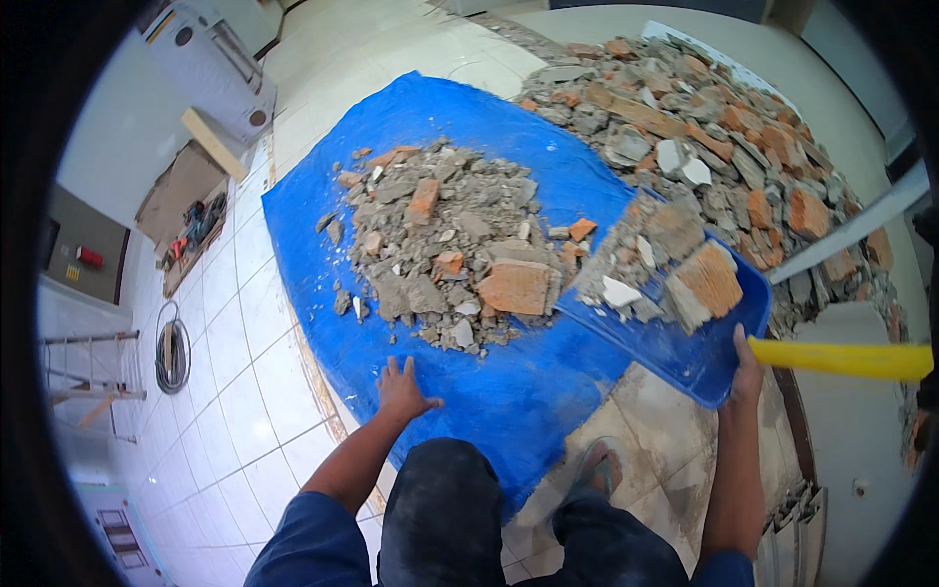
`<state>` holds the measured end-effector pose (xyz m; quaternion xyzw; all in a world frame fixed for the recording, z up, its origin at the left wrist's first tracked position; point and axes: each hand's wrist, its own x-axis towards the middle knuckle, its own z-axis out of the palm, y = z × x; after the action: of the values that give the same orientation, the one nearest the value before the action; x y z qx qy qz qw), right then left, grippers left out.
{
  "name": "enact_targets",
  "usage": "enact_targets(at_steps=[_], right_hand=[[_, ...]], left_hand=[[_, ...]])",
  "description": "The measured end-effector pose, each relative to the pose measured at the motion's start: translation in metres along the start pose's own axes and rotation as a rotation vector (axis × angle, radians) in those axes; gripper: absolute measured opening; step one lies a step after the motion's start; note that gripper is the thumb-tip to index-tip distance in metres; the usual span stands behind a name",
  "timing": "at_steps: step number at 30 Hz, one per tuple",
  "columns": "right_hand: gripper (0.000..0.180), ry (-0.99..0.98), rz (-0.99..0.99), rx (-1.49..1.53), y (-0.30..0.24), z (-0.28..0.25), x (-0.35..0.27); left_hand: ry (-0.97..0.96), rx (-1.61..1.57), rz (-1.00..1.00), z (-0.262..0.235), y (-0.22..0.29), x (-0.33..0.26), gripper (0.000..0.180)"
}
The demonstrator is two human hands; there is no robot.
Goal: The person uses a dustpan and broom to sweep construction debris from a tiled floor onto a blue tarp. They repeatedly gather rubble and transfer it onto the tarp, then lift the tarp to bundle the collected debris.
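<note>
My right hand (746, 375) grips the edge of a blue dustpan (696, 364), beside a long yellow bar (841, 358) that reaches off to the right. Grey rubble, white chips and a large broken brick piece (706, 282) lie in the pan. Its far left edge meets a heap of debris (440, 249) on a blue tarp (553, 377). Fingers spread and holding nothing, my left hand (403, 391) hovers over or rests on the tarp, just short of that heap; contact cannot be made out.
A larger rubble pile (724, 137) rises at the far right. A pale pole (851, 225) slants past the dustpan. On the left stand a coiled cable (172, 357), a power tool (201, 227), a wooden board (213, 144) and a ladder (93, 367). My sandalled foot (599, 465) is beside the tarp.
</note>
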<state>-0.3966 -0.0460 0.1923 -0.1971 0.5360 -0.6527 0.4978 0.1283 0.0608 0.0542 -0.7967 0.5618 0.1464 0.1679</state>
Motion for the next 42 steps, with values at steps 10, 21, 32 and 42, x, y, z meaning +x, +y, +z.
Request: enact_targets(at_steps=[10, 21, 32, 42], right_hand=[[0.044, -0.263, 0.093, -0.320, 0.051, 0.295, 0.052], [0.051, -0.308, -0.054, -0.938, 0.028, 0.448, 0.033], [0.052, -0.196, -0.262, -1.348, -0.084, 0.323, 0.073], [0.034, 0.507, -0.178, -1.019, -0.145, -0.140, -0.032]], left_hand=[[-0.337, -0.197, -0.125, 0.031, -0.027, -0.011, 0.145], [-0.371, -0.321, -0.149, 0.019, -0.033, -0.014, 0.144], [-0.362, -0.269, -0.124, 0.019, -0.029, -0.014, 0.148], [-0.355, -0.121, -0.009, 0.053, -0.039, 0.005, 0.153]])
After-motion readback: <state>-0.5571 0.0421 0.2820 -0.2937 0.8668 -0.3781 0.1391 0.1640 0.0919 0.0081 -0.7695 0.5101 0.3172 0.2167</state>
